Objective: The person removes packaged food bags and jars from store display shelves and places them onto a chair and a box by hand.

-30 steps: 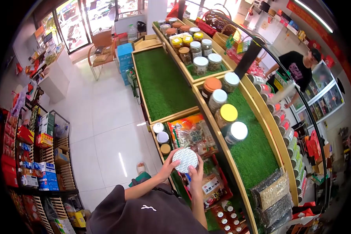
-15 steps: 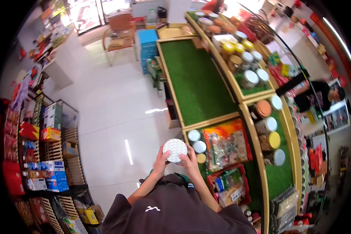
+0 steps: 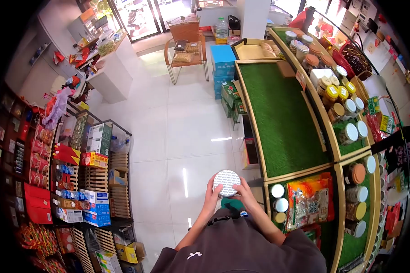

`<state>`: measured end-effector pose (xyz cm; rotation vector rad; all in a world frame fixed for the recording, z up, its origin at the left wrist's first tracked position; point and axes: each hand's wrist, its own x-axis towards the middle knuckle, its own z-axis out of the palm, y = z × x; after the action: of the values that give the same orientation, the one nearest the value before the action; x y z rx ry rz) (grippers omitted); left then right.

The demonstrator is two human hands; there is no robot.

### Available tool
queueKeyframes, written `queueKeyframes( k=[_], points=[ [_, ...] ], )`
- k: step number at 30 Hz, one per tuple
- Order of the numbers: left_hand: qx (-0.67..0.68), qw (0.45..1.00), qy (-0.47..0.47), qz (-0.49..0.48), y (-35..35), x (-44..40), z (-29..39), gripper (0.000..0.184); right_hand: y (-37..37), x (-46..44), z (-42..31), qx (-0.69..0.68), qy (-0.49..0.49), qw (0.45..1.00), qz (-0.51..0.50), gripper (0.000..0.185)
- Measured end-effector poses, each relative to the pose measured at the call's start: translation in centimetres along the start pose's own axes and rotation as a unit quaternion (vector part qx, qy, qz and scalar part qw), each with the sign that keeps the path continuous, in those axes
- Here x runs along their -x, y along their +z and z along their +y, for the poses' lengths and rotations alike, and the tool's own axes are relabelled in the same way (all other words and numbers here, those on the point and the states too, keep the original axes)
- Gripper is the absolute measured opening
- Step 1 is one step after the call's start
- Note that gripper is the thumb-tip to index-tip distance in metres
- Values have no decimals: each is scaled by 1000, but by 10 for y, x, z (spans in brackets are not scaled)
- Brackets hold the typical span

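Note:
Between my two hands, close in front of my body, is a round container (image 3: 227, 183) with a white top covered in rows of small grey marks. I see it from above, so its sides are mostly hidden. My left hand (image 3: 211, 194) wraps its left side, the thumb at the near edge of the top. On the other side my right hand (image 3: 246, 194) grips it, its thumb lying on the rim. Just to the right, several lidded jars (image 3: 280, 204) stand in the shelf corner beside orange-and-red packets (image 3: 310, 200).
A wooden display shelf (image 3: 255, 132) lined with green turf runs along my right, with jars (image 3: 348, 133) on its upper tier. Racks of boxes and bottles (image 3: 95, 207) stand at left. Ahead are a chair (image 3: 184, 38) holding packets and stacked blue boxes (image 3: 223, 61).
My view has swung left, so the shelf and chair sit farther right in the picture. Both hands keep hold of the round container in front of my body.

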<state>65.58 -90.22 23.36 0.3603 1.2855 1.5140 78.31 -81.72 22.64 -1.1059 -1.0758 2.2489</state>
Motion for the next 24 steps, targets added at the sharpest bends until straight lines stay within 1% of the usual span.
queueKeyframes(
  k=[2, 4, 5, 6, 8, 9, 10, 12, 13, 14, 16, 18, 20, 22, 24],
  points=[
    [-6, 999, -10, 39, -8, -25, 14, 55, 11, -34, -11, -2, 6, 1000, -18, 58],
    [-12, 998, -17, 58, -21, -54, 22, 54, 24, -65, -27, 37, 30, 999, -12, 58],
    [-13, 997, -27, 75, -27, -70, 28, 54, 23, -91, -21, 65, 38, 997, -10, 58],
    [-18, 997, -24, 75, -33, -89, 35, 54, 29, -112, -30, 61, 35, 997, -13, 58],
    [12, 995, -47, 89, -43, -118, 51, 54, 40, -144, -42, 54, 40, 997, -24, 57],
    [16, 995, -41, 91, -46, -132, 60, 54, 43, -162, -49, 72, 41, 996, -41, 58],
    [12, 995, -44, 92, -50, -145, 69, 54, 45, -176, -54, 67, 43, 996, -40, 58],
    [-7, 996, -23, 83, -53, -178, 92, 54, 53, -209, -77, 73, 30, 995, -61, 59],
    [-25, 994, -25, 99, -56, -192, 99, 54, 57, -221, -87, 73, 34, 995, -60, 59],
    [-22, 994, -30, 99, -58, -201, 105, 54, 62, -231, -99, 66, 32, 995, -60, 60],
    [-3, 996, -4, 88, -57, -230, 119, 55, 70, -250, -123, 66, 21, 996, -55, 61],
    [4, 996, -5, 86, -59, -258, 125, 55, 77, -267, -139, 77, -4, 996, -50, 62],
    [18, 997, -14, 79, -67, -287, 127, 55, 78, -292, -147, 97, 6, 995, -38, 63],
    [33, 996, -35, 81, -76, -316, 135, 52, 87, -313, -157, 73, 50, 996, -14, 63],
    [46, 996, -57, 56, -91, -349, 141, 50, 94, -343, -163, 70, 56, 996, -3, 64]
  ],
)
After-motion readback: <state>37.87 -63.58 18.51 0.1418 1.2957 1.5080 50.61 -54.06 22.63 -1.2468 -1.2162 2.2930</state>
